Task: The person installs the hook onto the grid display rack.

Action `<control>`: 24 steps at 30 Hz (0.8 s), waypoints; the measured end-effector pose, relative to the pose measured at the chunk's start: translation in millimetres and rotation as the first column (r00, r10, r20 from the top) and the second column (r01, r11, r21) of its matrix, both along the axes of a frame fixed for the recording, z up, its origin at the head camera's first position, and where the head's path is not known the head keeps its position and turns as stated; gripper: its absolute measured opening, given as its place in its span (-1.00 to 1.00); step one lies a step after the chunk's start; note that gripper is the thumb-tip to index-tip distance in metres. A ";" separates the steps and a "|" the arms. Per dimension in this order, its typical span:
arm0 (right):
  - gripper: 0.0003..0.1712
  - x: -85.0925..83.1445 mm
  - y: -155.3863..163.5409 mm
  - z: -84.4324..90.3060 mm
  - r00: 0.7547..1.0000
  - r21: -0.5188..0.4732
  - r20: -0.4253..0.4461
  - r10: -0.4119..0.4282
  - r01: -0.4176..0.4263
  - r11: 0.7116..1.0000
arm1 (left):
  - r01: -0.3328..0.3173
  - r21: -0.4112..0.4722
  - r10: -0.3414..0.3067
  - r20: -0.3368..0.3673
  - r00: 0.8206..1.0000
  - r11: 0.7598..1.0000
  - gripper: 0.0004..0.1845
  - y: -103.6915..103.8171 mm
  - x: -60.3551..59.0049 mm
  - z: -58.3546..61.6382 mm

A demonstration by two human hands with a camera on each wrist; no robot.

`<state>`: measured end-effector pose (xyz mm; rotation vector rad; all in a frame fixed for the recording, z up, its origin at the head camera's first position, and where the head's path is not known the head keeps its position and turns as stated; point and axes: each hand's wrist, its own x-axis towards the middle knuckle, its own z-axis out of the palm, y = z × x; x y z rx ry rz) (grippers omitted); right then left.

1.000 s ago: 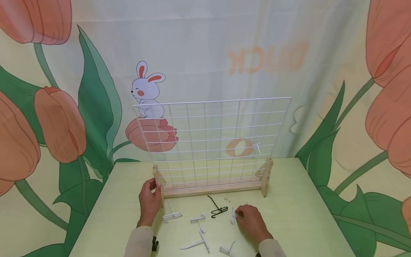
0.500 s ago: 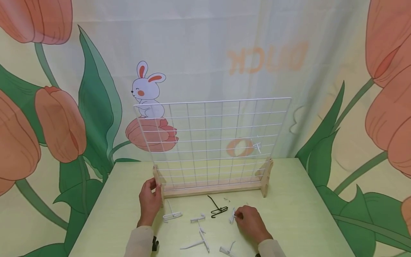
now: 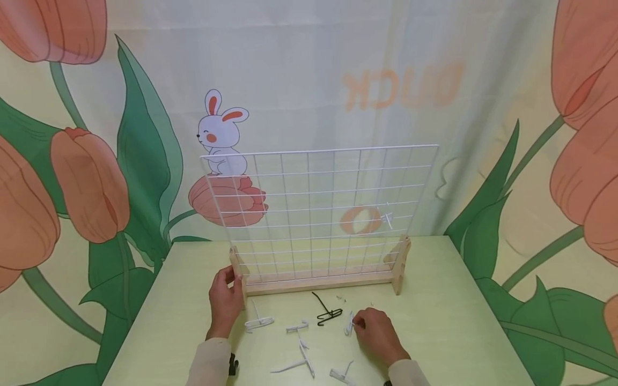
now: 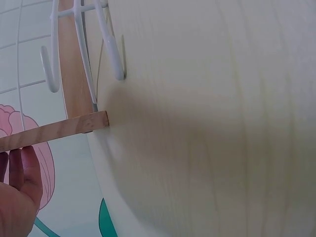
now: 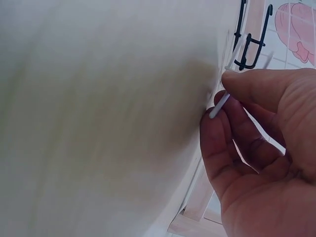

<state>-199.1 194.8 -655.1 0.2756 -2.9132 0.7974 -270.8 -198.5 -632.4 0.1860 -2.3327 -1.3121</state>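
Note:
My left hand [image 3: 226, 300] grips the left upright [image 3: 236, 262] of a wooden stand; in the left wrist view its fingers [image 4: 30, 168] lie against the wood's edge. Held upright by that stand is a white wire grid panel [image 3: 307, 153]. On the right, a small white wire hook [image 3: 350, 323] is pinched between thumb and fingertips of my right hand [image 3: 379, 333]. Seen from the right wrist, the hook's end [image 5: 220, 104] pokes out between the fingers, close over the table. Another white hook [image 3: 387, 219] hangs on the grid's right side.
Between the hands lies a black wire hook [image 3: 330, 317]. Several white hooks are scattered in front of the stand, one [image 3: 259, 323] by the left hand and one [image 3: 341, 376] at the front edge of the view. Tiny bits [image 3: 340, 297] lie near the stand's base [image 3: 318, 284].

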 end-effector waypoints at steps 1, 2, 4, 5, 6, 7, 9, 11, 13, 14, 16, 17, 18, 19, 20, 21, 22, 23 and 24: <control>-0.88 0.0 -0.1 0.1 1.000 -0.003 0.001 0.001 -0.001 1.000 | 0.000 -0.002 0.000 -0.001 1.000 1.000 -0.64 0.0 0.1 0.4; -0.89 0.2 0.0 0.1 1.000 -0.006 0.002 0.002 -0.002 1.000 | 0.000 -0.005 0.000 -0.003 1.000 1.000 -0.64 0.0 0.3 0.7; -0.90 0.2 -0.1 0.0 1.000 -0.011 0.011 -0.001 0.001 1.000 | 0.001 -0.004 -0.001 -0.008 1.000 1.000 -0.64 0.0 0.8 1.5; -0.90 0.3 -0.3 -0.1 1.000 -0.012 0.015 -0.002 0.002 1.000 | 0.003 -0.002 -0.003 -0.010 1.000 1.000 -0.64 0.0 1.1 2.0; -0.90 0.3 -0.5 -0.2 1.000 -0.012 0.019 -0.003 0.003 1.000 | 0.004 -0.001 -0.004 -0.012 1.000 1.000 -0.64 -0.1 1.5 2.4; -0.90 0.2 -0.6 -0.6 1.000 -0.014 0.022 -0.004 0.004 1.000 | 0.005 -0.002 -0.005 -0.014 1.000 1.000 -0.64 -0.2 1.7 2.6; -0.91 0.4 -1.0 -0.3 1.000 -0.017 0.024 -0.007 0.007 1.000 | 0.007 -0.002 -0.007 -0.020 1.000 1.000 -0.64 -0.3 1.8 3.0; -0.91 0.9 -1.3 0.4 0.999 -0.024 0.035 -0.020 0.021 0.999 | 0.006 -0.005 -0.006 -0.028 1.000 1.000 -0.65 -0.1 1.8 2.9; -0.91 1.4 -1.5 2.6 0.999 -0.032 0.032 -0.026 0.027 0.999 | 0.004 -0.011 -0.004 -0.039 0.999 1.000 -0.65 0.1 1.3 3.0; -0.91 1.7 -1.5 4.0 0.999 -0.032 0.028 -0.028 0.029 0.999 | 0.002 -0.012 -0.002 -0.041 0.999 1.000 -0.65 0.3 0.9 2.8; -0.90 2.2 -1.6 7.5 0.999 -0.033 0.015 -0.035 0.035 0.999 | -0.003 -0.015 0.002 -0.039 0.999 1.000 -0.65 0.6 0.7 2.3; -0.90 2.8 -1.7 10.0 0.999 -0.036 0.006 -0.033 0.033 0.999 | -0.004 -0.017 0.004 -0.033 0.999 1.000 -0.64 0.8 0.7 2.0; -0.90 3.0 -1.8 11.8 0.999 -0.036 -0.006 -0.032 0.032 0.999 | -0.005 -0.016 0.004 -0.028 1.000 1.000 -0.64 0.9 0.9 2.0; -0.89 3.2 -1.8 13.3 0.999 -0.035 -0.022 -0.031 0.030 0.999 | -0.004 -0.017 0.004 -0.021 1.000 1.000 -0.64 1.1 1.1 2.0; -0.89 3.6 -1.8 15.2 0.999 -0.033 -0.040 -0.027 0.026 0.999 | -0.005 -0.016 0.004 -0.013 1.000 1.000 -0.64 1.0 0.9 1.7; -0.88 3.9 -1.8 17.0 0.998 -0.037 -0.051 -0.029 0.027 0.999 | -0.004 -0.015 0.004 -0.008 1.000 1.000 -0.63 1.0 1.2 1.8; -0.88 4.3 -1.9 18.7 0.998 -0.040 -0.061 -0.030 0.028 0.999 | -0.003 -0.014 0.003 -0.004 1.000 1.000 -0.63 0.9 1.2 2.0; -0.88 4.6 -1.8 20.3 0.997 -0.045 -0.072 -0.028 0.025 0.999 | -0.003 -0.012 0.003 -0.002 1.000 1.000 -0.63 0.8 1.2 2.3; -0.88 4.6 -1.8 21.5 0.996 -0.048 -0.084 -0.026 0.022 0.999 | -0.003 -0.010 0.003 -0.001 1.000 1.000 -0.63 0.7 1.1 2.7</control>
